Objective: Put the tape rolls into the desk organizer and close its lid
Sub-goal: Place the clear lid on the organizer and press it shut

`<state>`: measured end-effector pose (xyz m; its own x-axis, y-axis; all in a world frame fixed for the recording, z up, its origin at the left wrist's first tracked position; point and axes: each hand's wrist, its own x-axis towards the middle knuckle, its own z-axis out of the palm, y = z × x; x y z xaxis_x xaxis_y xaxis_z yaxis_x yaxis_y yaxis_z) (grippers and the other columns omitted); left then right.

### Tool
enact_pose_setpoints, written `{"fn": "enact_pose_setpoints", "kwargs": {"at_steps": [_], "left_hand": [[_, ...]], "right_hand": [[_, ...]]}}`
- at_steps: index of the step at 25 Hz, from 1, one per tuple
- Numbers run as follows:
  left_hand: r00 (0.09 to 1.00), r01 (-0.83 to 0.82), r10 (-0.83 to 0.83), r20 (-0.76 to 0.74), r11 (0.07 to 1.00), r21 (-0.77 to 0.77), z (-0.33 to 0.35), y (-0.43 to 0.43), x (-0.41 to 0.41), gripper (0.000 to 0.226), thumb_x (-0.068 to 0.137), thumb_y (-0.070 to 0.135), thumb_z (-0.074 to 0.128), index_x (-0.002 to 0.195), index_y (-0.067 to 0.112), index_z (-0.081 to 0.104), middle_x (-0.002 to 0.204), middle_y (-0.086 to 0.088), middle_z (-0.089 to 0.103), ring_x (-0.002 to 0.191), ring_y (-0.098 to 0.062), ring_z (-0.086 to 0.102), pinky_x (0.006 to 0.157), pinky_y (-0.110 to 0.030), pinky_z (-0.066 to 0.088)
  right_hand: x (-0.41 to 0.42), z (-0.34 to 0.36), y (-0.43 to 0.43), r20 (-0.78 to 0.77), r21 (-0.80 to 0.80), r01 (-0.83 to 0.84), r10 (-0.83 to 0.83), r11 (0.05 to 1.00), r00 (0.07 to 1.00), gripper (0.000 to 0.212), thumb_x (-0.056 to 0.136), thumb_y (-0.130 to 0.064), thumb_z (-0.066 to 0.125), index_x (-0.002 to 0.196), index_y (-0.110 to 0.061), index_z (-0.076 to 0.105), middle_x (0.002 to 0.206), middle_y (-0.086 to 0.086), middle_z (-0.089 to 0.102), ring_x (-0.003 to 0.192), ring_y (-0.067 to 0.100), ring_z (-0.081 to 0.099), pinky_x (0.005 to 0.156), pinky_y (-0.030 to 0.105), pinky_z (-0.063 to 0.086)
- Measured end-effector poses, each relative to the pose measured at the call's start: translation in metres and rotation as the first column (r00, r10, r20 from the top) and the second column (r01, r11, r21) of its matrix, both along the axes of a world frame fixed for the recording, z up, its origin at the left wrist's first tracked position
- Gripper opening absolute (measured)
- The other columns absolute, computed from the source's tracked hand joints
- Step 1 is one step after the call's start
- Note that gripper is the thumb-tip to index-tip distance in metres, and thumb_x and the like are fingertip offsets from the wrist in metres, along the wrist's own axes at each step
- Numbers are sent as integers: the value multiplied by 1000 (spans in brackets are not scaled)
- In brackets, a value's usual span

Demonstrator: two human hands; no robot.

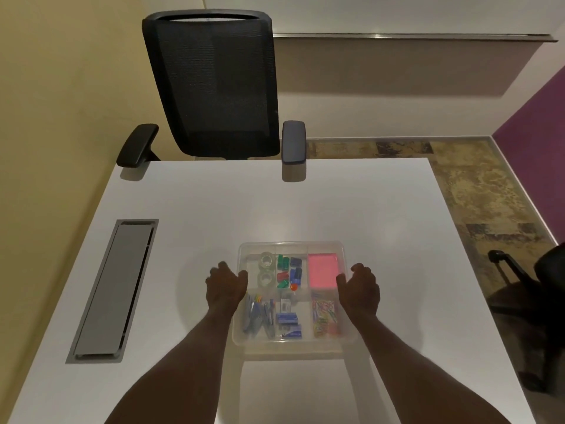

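We find the organizer (pixel 293 342) at lower centre of the frame on the white surface (pixel 189 209), a clear, thin-walled plastic tray split into compartments. Two clear tape rolls (pixel 266 268) lie one above the other in its upper-left compartment. We judge the rolls light, stiff and smooth, best pinched across the rim or through the core; the organizer should be light but liable to flex, so a hold at both side walls suits it. The left hand (pixel 225 286) sits at the left wall with fingers loosely spread and curled, and the right hand (pixel 360 286) sits likewise at the right wall; neither grips anything that we can confirm, and whether they touch the walls we cannot tell. A lid is hard to make out: the plastic is transparent, and a pale strip below the tray may be part of it. Whether it is on or off, we cannot say.
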<state>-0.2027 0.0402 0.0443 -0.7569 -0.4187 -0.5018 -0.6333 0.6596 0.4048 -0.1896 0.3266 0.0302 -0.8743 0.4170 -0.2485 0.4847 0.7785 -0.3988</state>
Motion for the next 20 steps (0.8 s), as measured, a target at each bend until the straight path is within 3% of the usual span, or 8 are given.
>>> {"fn": "enact_pose_setpoints", "kwargs": {"at_steps": [2,4,7,10,16,18,20], "left_hand": [[969,216,-227,-98,970,-109,0,8,-13,67,101,35,60,157,6,39,162,-19,39,150,-38,38,120,-48,40],[901,406,-425,-85,897,-175,-2,17,-32,77,105,39,57,167,11,22,175,-13,15,163,-31,18,131,-43,25],[883,469,-468,35,876,-112,-9,24,-51,81,110,39,49,168,4,4,177,-14,-5,166,-29,-2,134,-41,11],[918,388,-389,78,921,21,-18,27,-53,85,110,34,49,165,-3,-5,176,-17,-12,165,-30,-10,134,-39,6],[901,428,-424,86,904,-25,-23,31,-48,94,107,34,56,165,-3,-9,175,-18,-14,165,-32,-10,135,-41,6],[875,485,-481,57,865,-130,-23,37,-46,89,107,33,53,167,2,-5,176,-15,-13,165,-30,-9,135,-45,5],[775,617,-631,-18,763,-190,-23,55,-45,86,104,30,51,169,12,-3,175,-6,-16,165,-25,-11,134,-46,0]], "right_hand": [[-9,2,-10,-45,96,-196,201,976,978,50,98,-36,57,140,-8,49,141,14,55,129,29,53,107,37,43],[-23,1,-21,10,133,-360,362,923,932,68,102,-42,50,157,-10,29,165,13,27,152,27,29,124,39,27],[-37,-6,-24,144,187,-487,467,853,873,77,104,-51,40,162,-14,5,171,10,-3,159,26,0,130,43,4],[-41,-13,-21,214,211,-512,472,833,855,77,105,-51,37,162,-14,1,171,11,-6,159,27,-4,129,44,1],[-40,-20,-16,236,192,-526,482,828,844,76,106,-51,34,162,-15,-3,171,10,-8,159,28,-4,128,47,1],[-40,-20,-16,244,209,-536,487,818,839,75,106,-51,32,162,-15,-3,171,10,-9,159,28,-4,128,47,2],[-40,-20,-15,239,213,-537,489,817,839,75,107,-51,32,162,-15,-3,171,9,-9,159,27,-4,128,47,3]]}}
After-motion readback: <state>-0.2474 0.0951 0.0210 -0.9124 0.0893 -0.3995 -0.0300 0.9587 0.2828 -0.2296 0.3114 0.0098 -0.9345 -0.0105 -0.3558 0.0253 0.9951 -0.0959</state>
